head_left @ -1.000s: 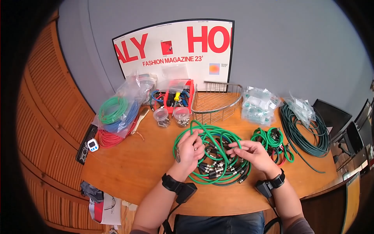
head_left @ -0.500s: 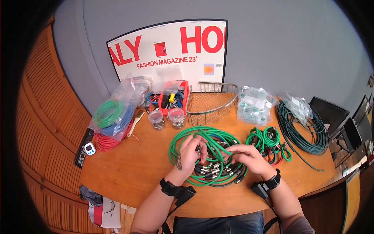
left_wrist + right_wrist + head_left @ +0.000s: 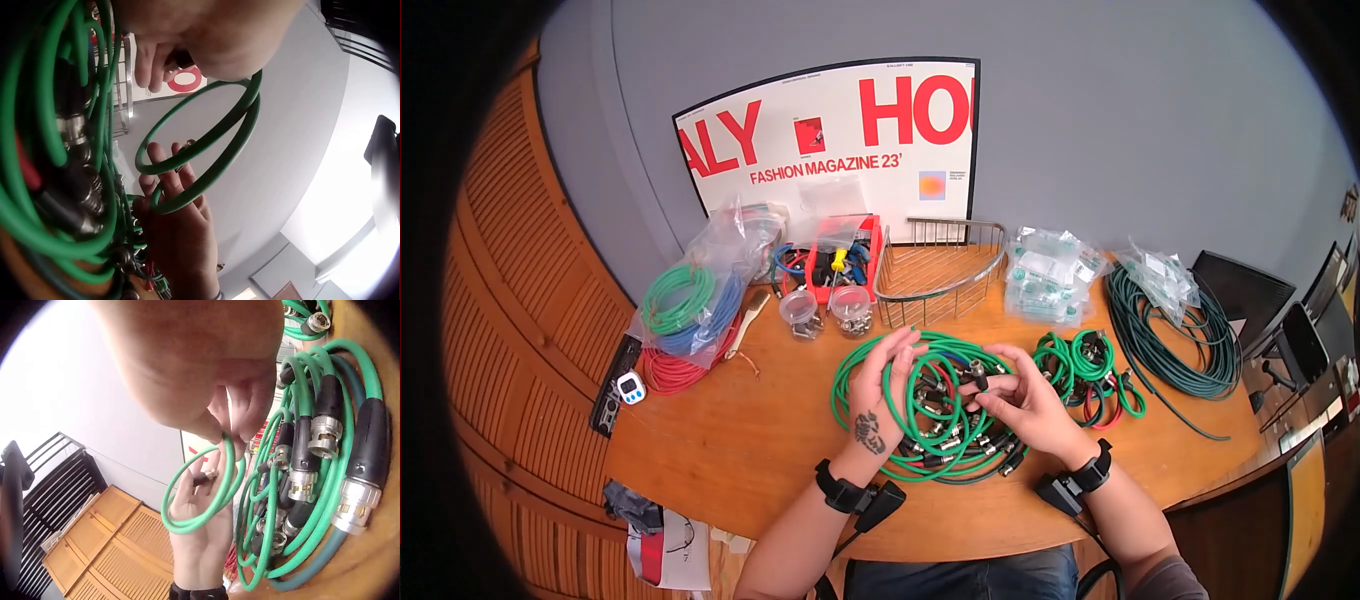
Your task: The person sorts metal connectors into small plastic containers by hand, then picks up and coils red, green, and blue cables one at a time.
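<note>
Between my two hands a green BNC cable (image 3: pixel 187 526) is bent into round loops, raised over a pile of similar cables (image 3: pixel 305 447). My left hand (image 3: pixel 876 395) holds the loops on their left side, with one black-and-silver plug (image 3: pixel 203 479) lying across its fingers in the right wrist view. At the right side, my right hand (image 3: pixel 1032 405) pinches the cable between thumb and fingers. A second metal plug (image 3: pixel 187 147) shows by the right fingers in the left wrist view. The pile beneath has green, dark and red cables with many BNC plugs.
Smaller bundled green cables (image 3: pixel 1090 355) lie right of the pile, beside a dark green coil (image 3: pixel 1225 370). Behind stand a wire basket (image 3: pixel 940 292), two plastic cups (image 3: pixel 852 312) and a red bin (image 3: pixel 872 235). Bagged cables (image 3: pixel 678 300) and a timer (image 3: pixel 631 387) sit left.
The single raised strand has become round loops between the hands. The left palm has turned toward the right hand, and a plug has come into sight at the right fingers.
</note>
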Demonstrator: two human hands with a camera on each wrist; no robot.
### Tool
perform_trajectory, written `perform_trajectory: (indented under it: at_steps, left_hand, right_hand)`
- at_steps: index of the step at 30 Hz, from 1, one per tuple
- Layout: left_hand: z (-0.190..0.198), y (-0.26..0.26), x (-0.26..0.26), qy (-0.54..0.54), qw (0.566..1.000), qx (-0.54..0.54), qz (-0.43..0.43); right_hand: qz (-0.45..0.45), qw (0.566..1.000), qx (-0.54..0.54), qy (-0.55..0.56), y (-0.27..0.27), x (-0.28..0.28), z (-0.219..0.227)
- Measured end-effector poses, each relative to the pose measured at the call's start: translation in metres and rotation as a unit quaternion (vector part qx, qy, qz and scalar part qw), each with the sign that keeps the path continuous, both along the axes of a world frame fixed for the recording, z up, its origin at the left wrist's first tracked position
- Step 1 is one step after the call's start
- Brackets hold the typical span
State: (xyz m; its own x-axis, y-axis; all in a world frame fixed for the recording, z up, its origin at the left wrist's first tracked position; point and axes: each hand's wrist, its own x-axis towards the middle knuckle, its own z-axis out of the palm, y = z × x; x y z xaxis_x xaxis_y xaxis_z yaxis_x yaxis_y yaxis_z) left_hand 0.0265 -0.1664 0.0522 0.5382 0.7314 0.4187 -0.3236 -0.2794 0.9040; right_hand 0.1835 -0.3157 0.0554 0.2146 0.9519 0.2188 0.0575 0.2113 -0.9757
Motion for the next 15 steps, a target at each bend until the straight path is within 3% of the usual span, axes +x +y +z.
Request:
perform_trajectory:
  at_steps: [2, 4, 6, 8, 9, 10, 12, 13, 15]
  left_hand:
    - [0.002, -0.003, 0.0, -0.01, 1.0, 0.007, -0.003]
    - [-0.003, -0.004, 0.0, -0.017, 0.999, 0.005, -0.032]
    - [-0.01, 0.002, 0.001, -0.004, 0.999, 0.042, -0.011]
    - [-0.005, 0.0, -0.003, 0.082, 0.979, 0.181, 0.031]
    - [-0.006, 0.002, -0.001, 0.076, 0.969, 0.226, 0.059]
    - [-0.005, 0.001, -0.002, 0.077, 0.97, 0.224, 0.057]
    - [0.003, -0.001, -0.004, 0.062, 0.949, 0.296, 0.084]
    - [0.007, -0.003, -0.005, 0.06, 0.949, 0.298, 0.085]
    - [0.014, -0.007, -0.008, 0.081, 0.952, 0.289, 0.065]
  right_hand:
    - [-0.03, 0.999, 0.022, -0.025, 0.002, 0.001, -0.008]
    - [-0.091, 0.973, -0.027, -0.21, 0.001, 0.006, -0.009]
    - [-0.14, 0.966, 0.0, -0.215, 0.003, 0.002, -0.008]
    - [-0.176, 0.934, 0.075, -0.302, 0.002, 0.001, -0.003]
    - [-0.194, 0.921, 0.061, -0.331, 0.0, 0.003, -0.003]
    - [-0.217, 0.917, 0.034, -0.333, 0.0, 0.004, 0.0]
    - [-0.23, 0.952, -0.015, -0.201, -0.001, 0.003, -0.004]
    - [-0.231, 0.952, -0.012, -0.203, -0.001, 0.004, -0.006]
    - [-0.207, 0.977, -0.036, -0.032, 0.0, 0.009, -0.008]
